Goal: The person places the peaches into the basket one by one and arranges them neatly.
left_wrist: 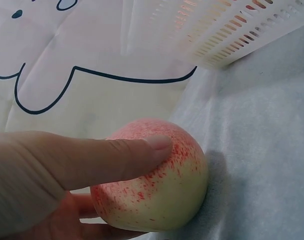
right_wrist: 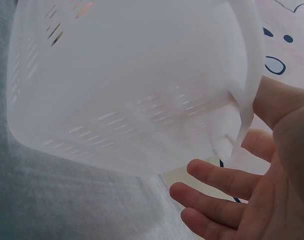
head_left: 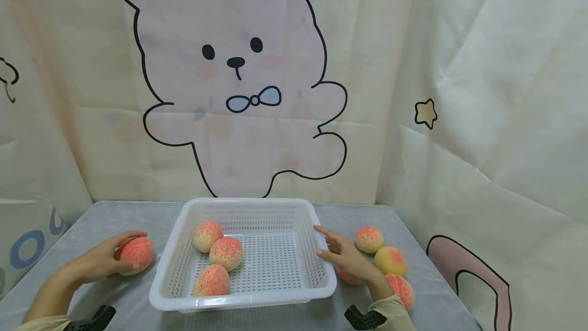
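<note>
My left hand (head_left: 103, 257) grips a peach (head_left: 138, 254) on the table to the left of a white plastic basket (head_left: 243, 299). In the left wrist view, the thumb (left_wrist: 117, 157) lies across the peach (left_wrist: 179, 195), which is red-speckled over pale yellow-green, with fingers behind it. Three peaches (head_left: 226, 253) sit in the left half of the basket. At the basket's right rim (right_wrist: 254, 55) rests my right hand (head_left: 344, 254), its thumb and index finger touching the rim. The other fingers (right_wrist: 216, 180) are spread loosely outside, apart from the basket wall.
Several more peaches (head_left: 390, 261) lie on the table right of the basket, one partly hidden behind my right hand. A grey cloth covers the table (head_left: 275, 318). Behind it hangs a curtain (head_left: 358, 157) with a cartoon animal.
</note>
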The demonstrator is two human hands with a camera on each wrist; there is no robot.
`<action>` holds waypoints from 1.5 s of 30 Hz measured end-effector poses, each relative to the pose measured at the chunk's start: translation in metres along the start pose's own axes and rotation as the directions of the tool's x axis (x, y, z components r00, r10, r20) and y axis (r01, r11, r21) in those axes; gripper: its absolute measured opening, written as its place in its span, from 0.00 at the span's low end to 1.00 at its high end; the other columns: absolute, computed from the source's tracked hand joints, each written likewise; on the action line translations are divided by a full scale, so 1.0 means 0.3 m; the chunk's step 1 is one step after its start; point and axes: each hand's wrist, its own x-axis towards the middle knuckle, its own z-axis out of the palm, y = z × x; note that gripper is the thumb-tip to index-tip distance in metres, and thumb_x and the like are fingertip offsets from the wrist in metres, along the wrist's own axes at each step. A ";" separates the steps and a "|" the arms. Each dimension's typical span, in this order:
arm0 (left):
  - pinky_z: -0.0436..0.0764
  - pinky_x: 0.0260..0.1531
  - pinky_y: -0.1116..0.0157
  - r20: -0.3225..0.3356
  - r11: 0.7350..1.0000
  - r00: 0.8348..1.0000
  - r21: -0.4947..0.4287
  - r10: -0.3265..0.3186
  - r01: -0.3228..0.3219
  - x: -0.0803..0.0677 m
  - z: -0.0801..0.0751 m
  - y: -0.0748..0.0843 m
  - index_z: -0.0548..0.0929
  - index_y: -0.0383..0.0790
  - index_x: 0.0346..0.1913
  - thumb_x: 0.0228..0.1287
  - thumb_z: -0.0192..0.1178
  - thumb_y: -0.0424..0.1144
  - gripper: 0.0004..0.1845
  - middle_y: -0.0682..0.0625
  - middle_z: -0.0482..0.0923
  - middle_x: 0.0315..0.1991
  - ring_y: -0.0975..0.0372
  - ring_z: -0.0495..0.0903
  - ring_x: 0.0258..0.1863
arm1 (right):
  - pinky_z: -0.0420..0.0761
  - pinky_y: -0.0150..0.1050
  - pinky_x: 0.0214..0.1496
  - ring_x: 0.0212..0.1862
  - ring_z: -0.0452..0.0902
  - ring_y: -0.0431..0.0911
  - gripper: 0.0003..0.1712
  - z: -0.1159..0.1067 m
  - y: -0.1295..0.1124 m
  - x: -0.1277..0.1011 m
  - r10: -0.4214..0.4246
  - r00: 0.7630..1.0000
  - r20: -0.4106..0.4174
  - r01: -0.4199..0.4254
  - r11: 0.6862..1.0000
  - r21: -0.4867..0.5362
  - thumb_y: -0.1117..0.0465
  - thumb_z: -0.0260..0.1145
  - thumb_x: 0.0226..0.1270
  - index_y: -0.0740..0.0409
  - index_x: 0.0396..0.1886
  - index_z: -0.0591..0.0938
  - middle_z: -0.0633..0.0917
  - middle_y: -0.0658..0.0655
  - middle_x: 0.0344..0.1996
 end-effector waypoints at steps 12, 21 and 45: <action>0.78 0.37 0.63 -0.007 0.999 1.000 0.032 0.016 -0.016 0.000 0.010 -0.021 0.61 0.24 0.71 0.61 0.71 0.38 0.42 0.27 0.73 0.58 0.56 0.74 0.49 | 0.83 0.37 0.56 0.67 0.73 0.67 0.39 0.008 0.011 -0.005 0.009 1.000 0.001 -0.009 1.000 0.012 0.59 0.58 0.78 0.61 0.81 0.53 0.69 0.77 0.70; 0.76 0.38 0.72 -0.050 0.988 0.996 0.141 0.067 -0.059 -0.002 0.025 -0.046 0.64 0.24 0.69 0.59 0.72 0.40 0.41 0.29 0.76 0.58 0.73 0.71 0.46 | 0.84 0.37 0.55 0.66 0.74 0.66 0.39 0.016 0.013 -0.001 0.028 1.000 0.004 -0.028 0.999 0.029 0.58 0.57 0.79 0.61 0.81 0.52 0.68 0.78 0.70; 0.75 0.31 0.64 -0.277 0.980 0.961 0.194 0.013 0.043 -0.001 -0.009 0.032 0.64 0.31 0.67 0.56 0.75 0.46 0.43 0.35 0.83 0.42 0.59 0.79 0.36 | 0.84 0.40 0.55 0.67 0.74 0.66 0.40 0.006 0.000 0.000 0.034 0.999 -0.002 -0.034 0.999 0.019 0.57 0.58 0.79 0.60 0.81 0.53 0.69 0.77 0.70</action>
